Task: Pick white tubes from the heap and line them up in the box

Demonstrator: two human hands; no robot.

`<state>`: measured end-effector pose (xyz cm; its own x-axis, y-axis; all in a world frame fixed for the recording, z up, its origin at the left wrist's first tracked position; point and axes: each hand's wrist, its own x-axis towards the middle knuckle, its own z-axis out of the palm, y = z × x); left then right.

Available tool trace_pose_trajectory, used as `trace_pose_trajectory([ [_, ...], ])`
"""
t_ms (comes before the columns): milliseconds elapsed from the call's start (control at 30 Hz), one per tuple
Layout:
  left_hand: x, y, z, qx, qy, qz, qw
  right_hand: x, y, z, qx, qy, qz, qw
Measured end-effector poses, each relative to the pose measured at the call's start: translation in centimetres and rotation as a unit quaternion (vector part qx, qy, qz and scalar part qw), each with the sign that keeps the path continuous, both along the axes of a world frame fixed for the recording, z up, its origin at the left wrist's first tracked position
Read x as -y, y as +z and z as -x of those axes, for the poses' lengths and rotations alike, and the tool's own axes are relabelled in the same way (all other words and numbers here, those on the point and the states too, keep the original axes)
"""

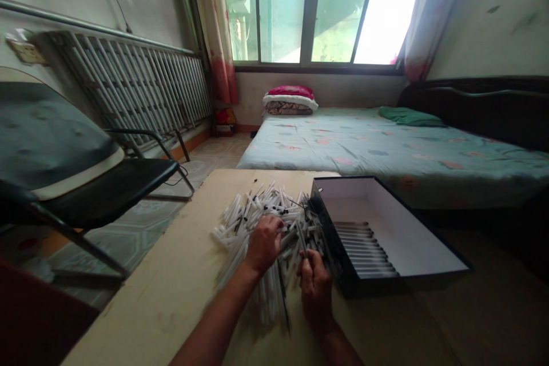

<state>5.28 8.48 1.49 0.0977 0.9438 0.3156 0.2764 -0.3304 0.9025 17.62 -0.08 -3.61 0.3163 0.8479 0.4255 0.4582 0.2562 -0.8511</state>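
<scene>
Just right of centre in the lower frame, the right hand [315, 283] is holding a slim grey tube [302, 237] upward at a slant, its fingers clamping on the lower end. Beside it, the left hand [265, 243] is bending over a heap of translucent white tubes [234, 214], its fingers curling down among them; whether they are gripping one, I cannot tell. The heap is spreading across the middle of a pale counter [167, 286], with small black pieces [277, 210] lying scattered over its top. To the right of the heap, a dark-sided box with a white interior [412, 234] is standing with its hollow facing up, and a row of dark-ended tubes [364, 249] is lying side by side in its near left part.

At the left of the frame, a black-seated chair [115, 191] is standing on the tiled floor [158, 226]. Beyond the counter, a bed with a pale patterned sheet [351, 148] is filling the right middle, bearing folded bedding [289, 100] and a green cloth [412, 116]. A barred metal frame [141, 80] is leaning along the upper-left wall, and bright light is coming through a window [306, 11] at the top.
</scene>
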Motion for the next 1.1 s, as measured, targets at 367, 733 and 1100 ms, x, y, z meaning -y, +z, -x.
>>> trace_pose_trajectory([
  [367,4.4,-0.7,3.8,0.466,0.061,0.191,0.862,0.9,0.3,1.6,0.145,0.109,-0.048,0.982],
  [733,4.7,-1.4,3.5,0.471,0.068,0.188,0.859,1.2,0.3,1.9,0.178,0.136,-0.047,0.973],
  [1100,5.6,-1.1,2.3,0.434,0.021,0.175,0.884,1.1,-0.1,2.3,0.209,0.122,-0.042,0.969],
])
